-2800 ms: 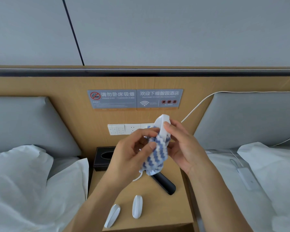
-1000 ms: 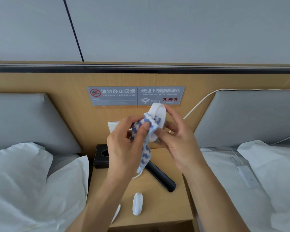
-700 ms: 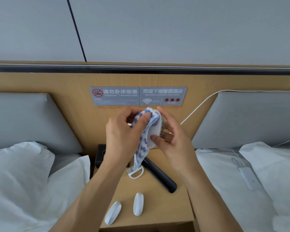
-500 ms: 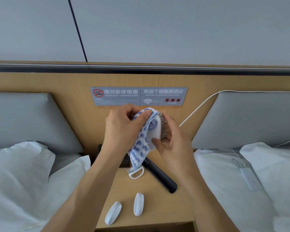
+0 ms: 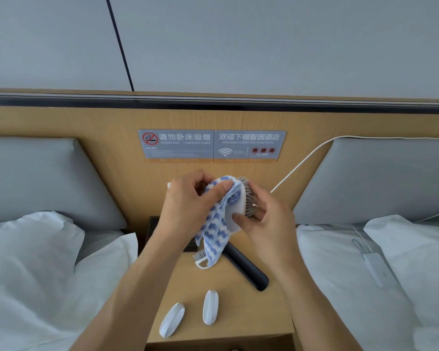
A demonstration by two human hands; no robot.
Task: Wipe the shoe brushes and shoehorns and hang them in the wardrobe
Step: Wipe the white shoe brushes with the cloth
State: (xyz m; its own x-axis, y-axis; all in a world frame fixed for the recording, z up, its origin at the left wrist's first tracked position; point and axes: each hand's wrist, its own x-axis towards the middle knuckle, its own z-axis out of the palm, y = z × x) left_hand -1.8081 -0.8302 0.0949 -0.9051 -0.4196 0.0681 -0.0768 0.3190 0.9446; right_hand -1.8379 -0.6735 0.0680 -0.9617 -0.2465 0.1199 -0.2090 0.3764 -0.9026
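A: Status at frame centre?

B: Person's right hand [image 5: 266, 224] grips a white plastic shoe brush with grey bristles [image 5: 238, 209], thumb on its back, fingers curled behind the bristles. Left hand [image 5: 188, 209] pinches a blue-and-white zigzag microfibre cloth [image 5: 214, 231] and presses it over the brush's top edge. Brush is held in the air above the light wooden bench [image 5: 241, 307], in front of the headboard.

A: So wiping, first item?

B: Judging by the layout, yes, wiping stage. Can't tell from here which items are already clean.

A: What's left?

B: On the bench: a second white brush with a loop handle [image 5: 200, 259], partly hidden behind the hanging cloth, just below centre. Two white plastic shoehorns [image 5: 172, 319], [image 5: 210, 306] side by side at lower centre, apart from each other. A black cylindrical object [image 5: 246, 268] lies diagonally right of the second brush; purpose unclear.

A: Hanging?

B: Nothing hung. No wardrobe in view. Most of the task looks outstanding.
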